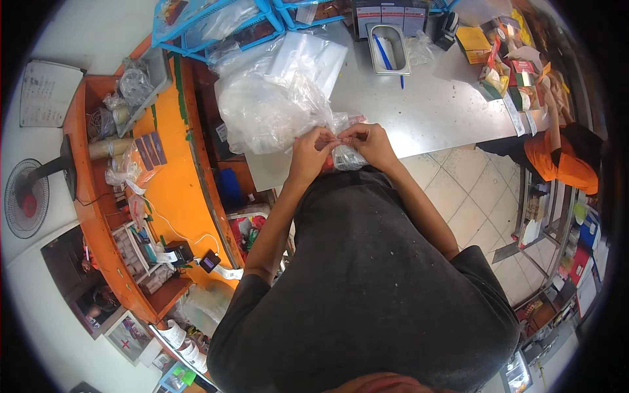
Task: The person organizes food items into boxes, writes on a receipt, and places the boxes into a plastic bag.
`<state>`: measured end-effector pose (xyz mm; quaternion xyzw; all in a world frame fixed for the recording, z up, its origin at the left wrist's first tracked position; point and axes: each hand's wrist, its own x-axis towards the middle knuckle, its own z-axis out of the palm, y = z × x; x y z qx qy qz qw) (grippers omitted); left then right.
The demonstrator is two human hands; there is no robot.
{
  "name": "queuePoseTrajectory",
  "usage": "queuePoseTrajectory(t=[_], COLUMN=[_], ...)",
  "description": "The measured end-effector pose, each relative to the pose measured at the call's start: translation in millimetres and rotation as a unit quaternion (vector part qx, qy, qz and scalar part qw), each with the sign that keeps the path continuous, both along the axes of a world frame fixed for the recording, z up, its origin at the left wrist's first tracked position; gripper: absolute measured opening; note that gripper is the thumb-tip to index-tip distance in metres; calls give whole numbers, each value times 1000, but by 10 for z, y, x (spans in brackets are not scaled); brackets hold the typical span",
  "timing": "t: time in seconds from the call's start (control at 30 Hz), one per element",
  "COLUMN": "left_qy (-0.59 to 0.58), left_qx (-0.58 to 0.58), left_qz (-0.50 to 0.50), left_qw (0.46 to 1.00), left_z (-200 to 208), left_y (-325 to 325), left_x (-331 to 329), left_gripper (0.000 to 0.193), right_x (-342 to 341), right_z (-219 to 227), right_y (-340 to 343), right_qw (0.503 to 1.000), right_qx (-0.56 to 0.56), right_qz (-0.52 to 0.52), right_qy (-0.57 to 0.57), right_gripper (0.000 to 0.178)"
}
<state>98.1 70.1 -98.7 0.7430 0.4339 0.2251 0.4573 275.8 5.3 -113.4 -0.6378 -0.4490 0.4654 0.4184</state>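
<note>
- Your left hand (309, 153) pinches the clear bag (349, 159), fingertips together.
- Your right hand (372, 144) pinches just beside it, probably so the plastic sits bunched.

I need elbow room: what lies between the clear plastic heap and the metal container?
In the head view, only a bare strip of metal tabletop.

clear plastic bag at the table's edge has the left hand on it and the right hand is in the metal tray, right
Not quite: the right hand isn't in the metal tray; the head view shows it at the clear plastic bag too, beside the left hand, which is there as you say.
</note>
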Motion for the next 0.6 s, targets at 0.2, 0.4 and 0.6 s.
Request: queuePoseTrajectory(t=[0.2, 0.4, 0.6], left_qy=[-4, -6, -18], left_qx=[15, 22, 8], left_qz=[-3, -11, -23], left_qw=[1000, 1000, 1000], left_z=[-84, -42, -52], left_y=[28, 51, 72], left_x=[-33, -22, -42], left_gripper=[22, 23, 22], right_x=[11, 62, 55], right_z=[-96, -105, -14], right_y=[-12, -10, 9], right_qw=[999, 998, 996], right_qx=[14, -2, -27], right_qz=[-16, 0, 8], right_qy=[45, 66, 89], right_gripper=[12, 14, 14])
